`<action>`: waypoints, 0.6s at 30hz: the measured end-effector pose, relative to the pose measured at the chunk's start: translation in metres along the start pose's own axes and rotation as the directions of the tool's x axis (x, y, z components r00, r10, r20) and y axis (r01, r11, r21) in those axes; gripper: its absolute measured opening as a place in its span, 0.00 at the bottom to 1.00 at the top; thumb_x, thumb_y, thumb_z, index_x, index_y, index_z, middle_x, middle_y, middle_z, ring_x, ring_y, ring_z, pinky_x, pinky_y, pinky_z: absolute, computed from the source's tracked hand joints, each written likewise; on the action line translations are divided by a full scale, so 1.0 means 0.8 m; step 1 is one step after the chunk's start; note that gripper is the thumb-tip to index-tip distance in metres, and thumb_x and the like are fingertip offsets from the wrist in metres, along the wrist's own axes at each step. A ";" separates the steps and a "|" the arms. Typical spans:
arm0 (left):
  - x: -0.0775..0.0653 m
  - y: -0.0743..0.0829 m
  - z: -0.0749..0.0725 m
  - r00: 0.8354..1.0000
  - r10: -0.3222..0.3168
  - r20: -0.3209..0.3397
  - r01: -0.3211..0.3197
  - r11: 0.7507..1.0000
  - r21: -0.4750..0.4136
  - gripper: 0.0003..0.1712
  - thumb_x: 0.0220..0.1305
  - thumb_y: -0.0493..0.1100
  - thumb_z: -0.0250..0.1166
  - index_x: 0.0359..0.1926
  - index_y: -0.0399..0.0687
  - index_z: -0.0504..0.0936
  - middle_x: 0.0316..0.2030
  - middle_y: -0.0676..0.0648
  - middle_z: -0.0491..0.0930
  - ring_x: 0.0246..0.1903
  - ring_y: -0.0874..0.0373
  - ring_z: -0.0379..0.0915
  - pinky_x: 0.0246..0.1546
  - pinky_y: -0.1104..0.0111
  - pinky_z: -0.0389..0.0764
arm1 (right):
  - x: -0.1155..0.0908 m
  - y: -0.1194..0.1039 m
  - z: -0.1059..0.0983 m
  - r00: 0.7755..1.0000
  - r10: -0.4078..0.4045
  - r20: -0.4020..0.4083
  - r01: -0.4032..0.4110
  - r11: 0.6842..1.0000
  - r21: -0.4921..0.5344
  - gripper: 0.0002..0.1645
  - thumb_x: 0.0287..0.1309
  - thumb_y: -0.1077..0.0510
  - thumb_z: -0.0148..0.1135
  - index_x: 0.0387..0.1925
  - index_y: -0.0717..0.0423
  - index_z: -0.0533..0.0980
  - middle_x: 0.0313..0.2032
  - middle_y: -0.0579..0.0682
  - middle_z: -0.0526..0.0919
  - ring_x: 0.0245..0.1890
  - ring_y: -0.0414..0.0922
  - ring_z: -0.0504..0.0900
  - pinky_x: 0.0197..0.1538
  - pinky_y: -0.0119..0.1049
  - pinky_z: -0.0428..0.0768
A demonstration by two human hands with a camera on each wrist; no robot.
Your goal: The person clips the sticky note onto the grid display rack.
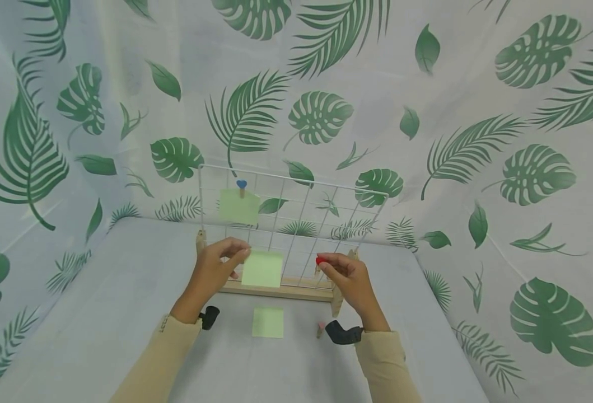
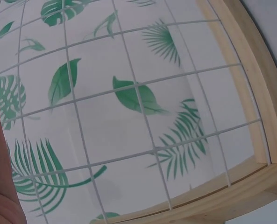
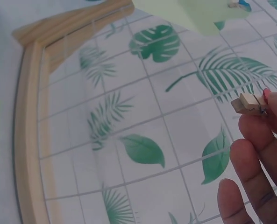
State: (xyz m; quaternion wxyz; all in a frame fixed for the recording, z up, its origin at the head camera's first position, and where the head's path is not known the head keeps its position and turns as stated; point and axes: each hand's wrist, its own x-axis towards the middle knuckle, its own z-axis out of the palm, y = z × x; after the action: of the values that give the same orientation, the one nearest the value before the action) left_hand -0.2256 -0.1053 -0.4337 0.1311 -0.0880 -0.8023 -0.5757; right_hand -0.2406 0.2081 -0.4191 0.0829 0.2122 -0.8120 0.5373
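Observation:
My left hand (image 1: pixel 215 268) pinches a pale green sticky note (image 1: pixel 262 270) by its upper left corner, in front of the lower part of a white wire grid (image 1: pixel 296 179). In my right hand (image 1: pixel 350 278), thumb and fingertips pinch a small wooden clothespin (image 3: pixel 250 103) with a red top, near the grid's right side. Another green note (image 1: pixel 239 209) hangs at the grid's upper left under a clothespin with a blue heart (image 1: pixel 242 184). In the left wrist view only the edge of the left hand (image 2: pixel 0 172) shows, and its note is out of sight.
The grid stands in a wooden base (image 1: pixel 296 292) on a white-covered table (image 1: pixel 125 336). Closer to me lie a third green note (image 1: pixel 268 323) and a clothespin with a pinkish top (image 1: pixel 320 330). A leaf-patterned curtain (image 1: pixel 457 89) surrounds the table.

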 end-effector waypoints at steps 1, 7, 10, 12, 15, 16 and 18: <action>0.001 0.001 0.000 1.000 0.007 0.000 -0.007 1.000 -0.002 0.08 0.77 0.39 0.69 0.50 0.41 0.88 0.42 0.44 0.89 0.43 0.50 0.83 0.30 0.70 0.88 | 0.001 -0.001 0.000 1.000 -0.007 -0.001 0.007 1.000 -0.008 0.12 0.72 0.67 0.68 0.52 0.71 0.85 0.47 0.65 0.90 0.43 0.39 0.87 0.48 0.25 0.84; 0.006 0.005 0.001 0.999 0.053 0.002 -0.053 0.999 0.000 0.08 0.76 0.40 0.70 0.50 0.41 0.89 0.41 0.45 0.89 0.40 0.52 0.83 0.28 0.69 0.88 | 0.006 -0.004 -0.002 0.999 -0.039 -0.004 0.039 0.998 -0.050 0.12 0.72 0.67 0.68 0.53 0.71 0.86 0.46 0.63 0.91 0.42 0.36 0.86 0.47 0.25 0.83; 0.008 0.007 0.001 0.997 0.073 -0.001 -0.073 0.997 0.001 0.08 0.76 0.40 0.70 0.49 0.41 0.89 0.41 0.45 0.90 0.38 0.54 0.83 0.27 0.67 0.88 | 0.008 -0.008 -0.003 0.999 -0.054 -0.001 0.054 0.997 -0.064 0.13 0.72 0.67 0.68 0.52 0.71 0.86 0.45 0.63 0.91 0.42 0.38 0.87 0.47 0.25 0.83; 0.009 0.008 0.001 0.997 0.081 -0.008 -0.081 0.997 0.006 0.08 0.76 0.40 0.71 0.49 0.41 0.89 0.41 0.44 0.90 0.33 0.55 0.84 0.27 0.63 0.89 | 0.010 -0.010 -0.003 0.998 -0.064 0.004 0.065 0.995 -0.069 0.13 0.72 0.67 0.67 0.53 0.71 0.86 0.45 0.63 0.91 0.43 0.41 0.88 0.47 0.26 0.84; 0.011 0.011 0.001 0.996 0.090 -0.013 -0.090 0.996 0.014 0.08 0.76 0.40 0.71 0.49 0.42 0.90 0.41 0.44 0.90 0.27 0.56 0.83 0.26 0.59 0.89 | 0.013 -0.013 -0.004 0.997 -0.074 0.009 0.075 0.994 -0.074 0.13 0.72 0.67 0.67 0.52 0.72 0.86 0.44 0.62 0.92 0.43 0.44 0.89 0.48 0.26 0.84; 0.011 0.012 0.001 0.996 0.092 -0.013 -0.091 0.996 0.015 0.08 0.76 0.40 0.70 0.49 0.41 0.90 0.41 0.43 0.90 0.25 0.57 0.83 0.25 0.59 0.89 | 0.014 -0.014 -0.004 0.997 -0.078 0.011 0.079 0.994 -0.072 0.13 0.72 0.67 0.67 0.53 0.72 0.86 0.44 0.62 0.92 0.43 0.44 0.89 0.48 0.26 0.84; 0.011 0.015 0.000 0.995 0.096 -0.012 -0.095 0.995 0.018 0.08 0.76 0.40 0.70 0.49 0.41 0.89 0.41 0.43 0.91 0.24 0.57 0.83 0.25 0.61 0.88 | 0.017 -0.014 -0.004 0.997 -0.082 0.012 0.082 0.994 -0.072 0.12 0.72 0.67 0.68 0.53 0.71 0.86 0.44 0.62 0.92 0.44 0.46 0.90 0.50 0.26 0.84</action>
State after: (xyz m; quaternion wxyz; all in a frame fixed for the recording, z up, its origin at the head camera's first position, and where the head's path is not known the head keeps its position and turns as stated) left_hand -0.2305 -0.1012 -0.4199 0.1644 -0.1213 -0.8013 -0.5623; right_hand -0.2482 0.2037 -0.4032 0.1089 0.2446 -0.8219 0.5028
